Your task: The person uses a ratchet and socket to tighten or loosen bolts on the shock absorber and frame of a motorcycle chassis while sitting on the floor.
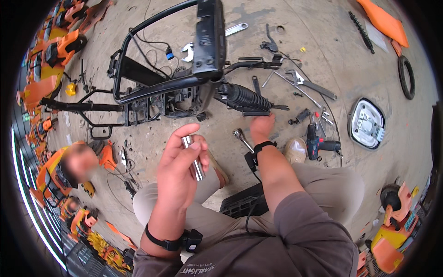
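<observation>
A shiny chrome tube that looks like a deep socket (193, 158) lies across my left hand (177, 166), gripped by the thumb and fingers and raised above the floor. My right hand (264, 127) reaches down to the lower end of a black spring shock absorber (244, 96), beside a flat black bracket (256, 113). Its fingertips are hidden, so whether it grips the part does not show. The shock is attached to a black tubular vehicle frame (159, 87). A ratchet wrench (243, 139) rests just left of my right wrist.
On the floor to the right are an adjustable wrench (314, 86), a cordless drill (318, 143) and a silver-and-black housing (367, 123). A black slotted case (242, 201) sits between my legs. Orange vehicles (60, 46) line the left, where another person (76, 164) is visible.
</observation>
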A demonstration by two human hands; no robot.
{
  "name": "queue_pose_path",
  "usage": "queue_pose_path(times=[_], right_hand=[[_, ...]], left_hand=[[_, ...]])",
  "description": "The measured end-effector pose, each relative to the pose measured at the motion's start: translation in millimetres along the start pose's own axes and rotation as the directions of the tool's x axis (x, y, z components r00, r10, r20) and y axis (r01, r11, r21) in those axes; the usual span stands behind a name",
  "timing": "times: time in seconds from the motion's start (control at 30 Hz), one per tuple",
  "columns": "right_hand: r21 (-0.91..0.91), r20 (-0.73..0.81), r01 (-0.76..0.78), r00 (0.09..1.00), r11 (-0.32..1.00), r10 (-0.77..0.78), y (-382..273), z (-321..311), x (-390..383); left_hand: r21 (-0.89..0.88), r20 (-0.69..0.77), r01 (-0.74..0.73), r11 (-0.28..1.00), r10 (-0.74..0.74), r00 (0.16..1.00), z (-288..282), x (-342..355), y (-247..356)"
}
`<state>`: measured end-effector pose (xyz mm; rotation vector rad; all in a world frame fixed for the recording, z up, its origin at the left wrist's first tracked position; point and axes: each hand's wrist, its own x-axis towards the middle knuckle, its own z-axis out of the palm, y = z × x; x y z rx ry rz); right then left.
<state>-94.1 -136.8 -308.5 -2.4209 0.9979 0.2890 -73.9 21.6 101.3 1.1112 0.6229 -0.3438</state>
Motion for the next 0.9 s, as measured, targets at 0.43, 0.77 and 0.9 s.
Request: queue_pose_path(times=[0.43, 0.77, 0.9], right_hand=[[0.225, -0.007, 0.188, 0.981, 0.956, -0.191, 8.4, -17.0, -19.0], [0.054, 0.185, 0.317, 0.929, 0.947, -0.321, -6.5, -109.8, -74.3], [-0.104, 0.355, 0.644, 0.736, 0.758, -0.577, -46.6, -191.3, -73.6]], left_hand=[[0.032, 0.084, -0.053, 0.998, 0.050, 0.995, -22.6, -61.1, -0.2], [-0.012, -0.004, -0.153, 0.988, 0.153, 0.988, -5.4, -42.5, -3.1], [-0.029, -0.005, -0.207, 0.978, 0.207, 0.978, 19.5, -27.5, -18.0]])
